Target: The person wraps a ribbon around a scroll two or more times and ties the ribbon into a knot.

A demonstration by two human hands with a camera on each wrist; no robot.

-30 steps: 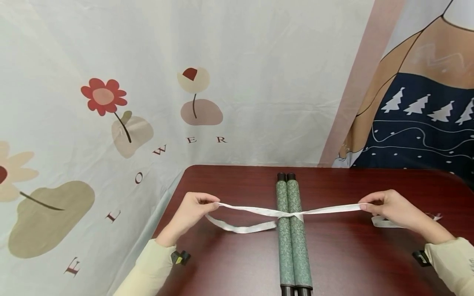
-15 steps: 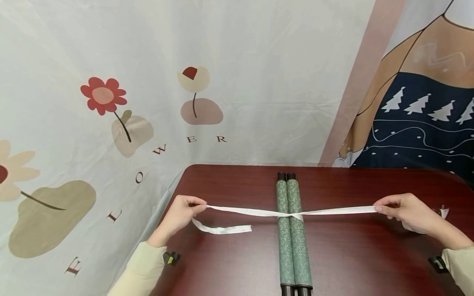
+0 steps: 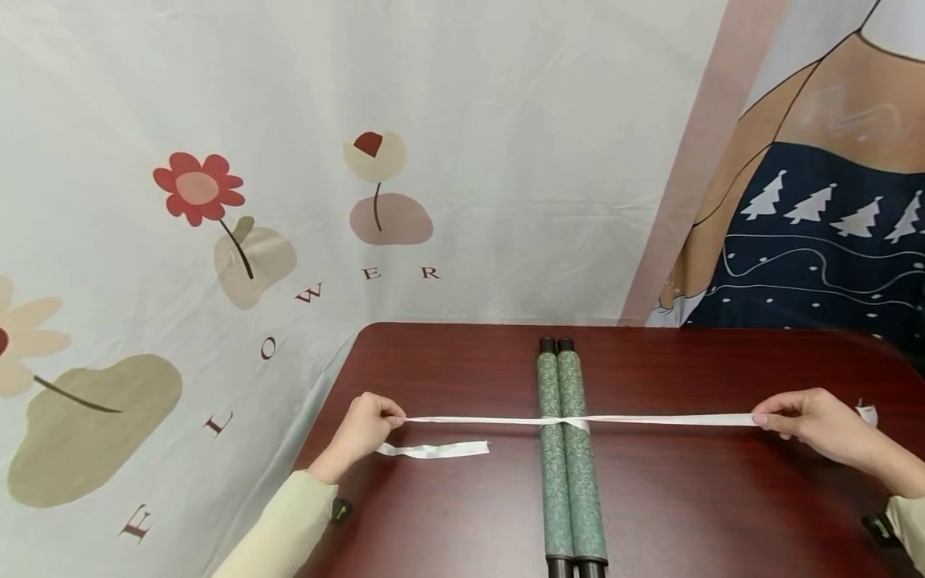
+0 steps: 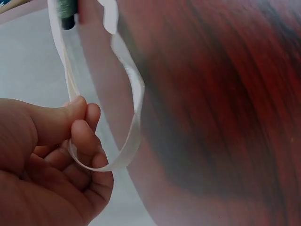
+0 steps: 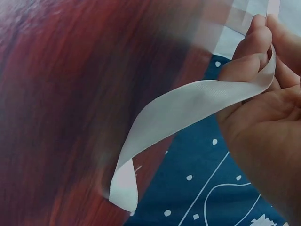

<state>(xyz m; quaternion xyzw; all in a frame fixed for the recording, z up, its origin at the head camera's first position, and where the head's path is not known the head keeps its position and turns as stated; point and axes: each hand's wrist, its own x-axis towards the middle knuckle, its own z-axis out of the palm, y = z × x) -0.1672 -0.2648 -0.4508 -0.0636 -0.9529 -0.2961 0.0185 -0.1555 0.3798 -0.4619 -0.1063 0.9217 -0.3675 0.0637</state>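
Observation:
Two green patterned scrolls with black end knobs lie side by side on the table. A white ribbon wraps round both and crosses over itself on top of them. My left hand pinches one length between thumb and fingers, left of the scrolls; its loose tail loops down below the hand. On the far right, my right hand pinches the other length, and that ribbon's free end droops from the fingers. Both lengths run straight and taut from the crossing.
The dark red wooden table has its rounded far-left corner beside a pale printed curtain. At the back right hangs cloth with navy and white trees. Each wrist carries a small black device.
My hands have moved apart and slightly lower, the right one farther right. The ribbon between them has gone from slightly slack to straight. The scrolls have stayed in place.

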